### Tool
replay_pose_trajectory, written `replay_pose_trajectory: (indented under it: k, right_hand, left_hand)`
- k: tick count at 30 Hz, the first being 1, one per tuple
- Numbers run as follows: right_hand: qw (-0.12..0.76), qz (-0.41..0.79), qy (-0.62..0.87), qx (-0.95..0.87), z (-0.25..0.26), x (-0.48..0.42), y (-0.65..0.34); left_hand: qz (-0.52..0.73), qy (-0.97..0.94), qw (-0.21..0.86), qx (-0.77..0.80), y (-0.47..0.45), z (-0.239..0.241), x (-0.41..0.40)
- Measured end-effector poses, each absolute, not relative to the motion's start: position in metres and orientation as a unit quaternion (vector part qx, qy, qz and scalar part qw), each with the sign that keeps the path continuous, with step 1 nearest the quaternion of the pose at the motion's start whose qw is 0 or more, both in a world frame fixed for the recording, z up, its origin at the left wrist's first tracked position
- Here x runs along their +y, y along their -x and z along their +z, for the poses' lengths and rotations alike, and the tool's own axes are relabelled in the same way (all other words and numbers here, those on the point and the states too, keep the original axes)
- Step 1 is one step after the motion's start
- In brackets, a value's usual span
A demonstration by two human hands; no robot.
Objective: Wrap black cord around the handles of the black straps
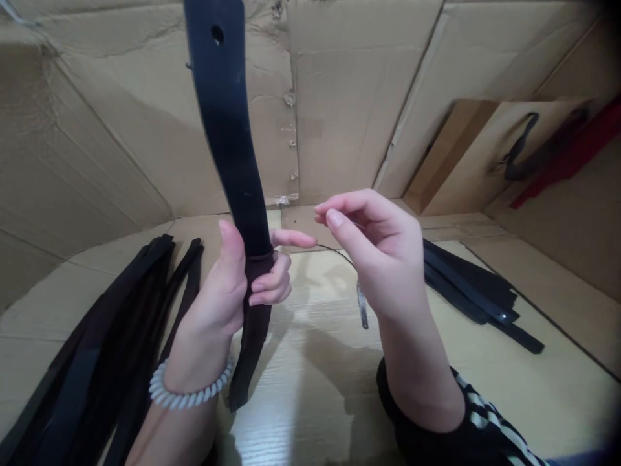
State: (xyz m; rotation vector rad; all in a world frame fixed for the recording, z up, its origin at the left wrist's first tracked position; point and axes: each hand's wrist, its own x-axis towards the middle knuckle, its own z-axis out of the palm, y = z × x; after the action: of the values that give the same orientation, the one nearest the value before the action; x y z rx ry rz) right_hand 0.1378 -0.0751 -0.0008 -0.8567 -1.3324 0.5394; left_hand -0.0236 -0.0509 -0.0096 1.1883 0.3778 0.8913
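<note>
A long black strap with a hole near its top end stands nearly upright in my left hand. The fingers wrap round its lower part at a thin band, the thumb points up, and the index finger stretches to the right. From that fingertip a thin dark thread curves behind my right hand. My right hand is pinched, thumb and index fingertips close together, to the right of the strap; what lies between them is too small to make out. Below it is a small flat metal piece.
A pile of black straps lies at the left. More black strips lie on the table at the right. Cardboard walls enclose the back and sides. A brown paper bag and a red item are at the upper right.
</note>
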Motion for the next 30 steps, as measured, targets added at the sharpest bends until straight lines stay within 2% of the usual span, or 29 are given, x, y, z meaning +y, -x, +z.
replay_pose_trajectory:
  k: [3,7,12,14,17,22,30]
  right_hand:
    - [0.623,0.210,0.377,-0.652,0.000,-0.079,-0.133]
    - [0.542,0.072,0.384,-0.744,0.001,-0.082,-0.131]
    - [0.513,0.007,0.403,-0.758,-0.002,-0.080,-0.133]
    - [0.519,0.050,0.407,-0.750,-0.003,-0.077,-0.132]
    - [0.534,0.192,0.398,-0.721,-0.007,-0.070,-0.129]
    - [0.508,0.408,0.342,-0.677,-0.014,-0.060,-0.125]
    - [0.506,0.499,0.322,-0.626,-0.015,-0.059,-0.123]
  left_hand:
    - [0.398,-0.537,0.724,0.167,0.021,-0.010,-0.051]
    - [0.387,-0.541,0.716,0.215,0.019,-0.007,-0.054]
    - [0.386,-0.530,0.710,0.256,0.019,-0.003,-0.058]
    - [0.384,-0.537,0.705,0.261,0.019,-0.003,-0.058]
    - [0.385,-0.537,0.709,0.247,0.019,-0.006,-0.057]
    - [0.388,-0.525,0.723,0.226,0.016,-0.013,-0.052]
    - [0.374,-0.537,0.709,0.263,0.013,-0.011,-0.052]
